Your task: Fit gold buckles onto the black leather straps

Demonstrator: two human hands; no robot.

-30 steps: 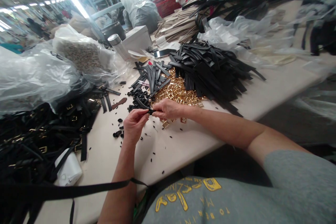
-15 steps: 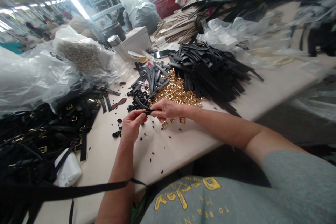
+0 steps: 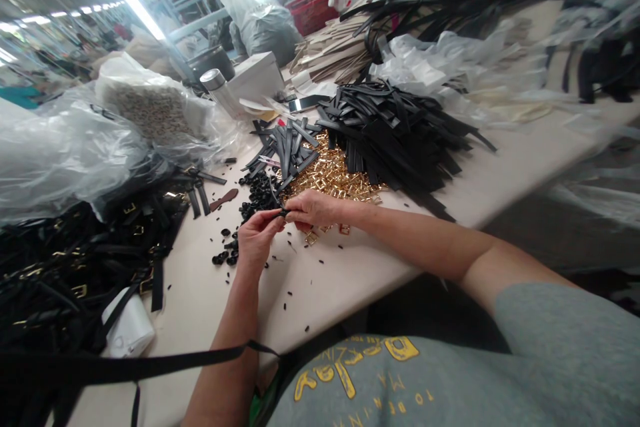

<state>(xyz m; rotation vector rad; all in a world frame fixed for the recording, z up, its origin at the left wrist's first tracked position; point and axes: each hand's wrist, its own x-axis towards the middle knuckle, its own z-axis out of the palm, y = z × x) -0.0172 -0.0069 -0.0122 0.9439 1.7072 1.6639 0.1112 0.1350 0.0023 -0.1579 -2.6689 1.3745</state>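
My left hand (image 3: 257, 233) and my right hand (image 3: 313, 208) meet over the table, each pinching a black strap (image 3: 283, 212). Most of the strap is covered by my fingers; a thin curved part rises above them. Just behind my hands lie a heap of gold buckles (image 3: 327, 170) and a cluster of small black loops (image 3: 257, 195). A few loose buckles (image 3: 311, 237) rest under my right hand. More black loops (image 3: 225, 257) are scattered to the left of my left hand.
Short black strips (image 3: 290, 143) and a large pile of black straps (image 3: 390, 127) lie behind the buckles. Finished-looking buckled straps (image 3: 75, 267) fill the left side, beside a white spool (image 3: 129, 325). A brown tool (image 3: 223, 200), metal flask (image 3: 216, 87) and plastic bags (image 3: 150, 100) stand around.
My hands have drawn closer together on the strap, with less of it showing between the fingers. The camera view has shifted slightly.
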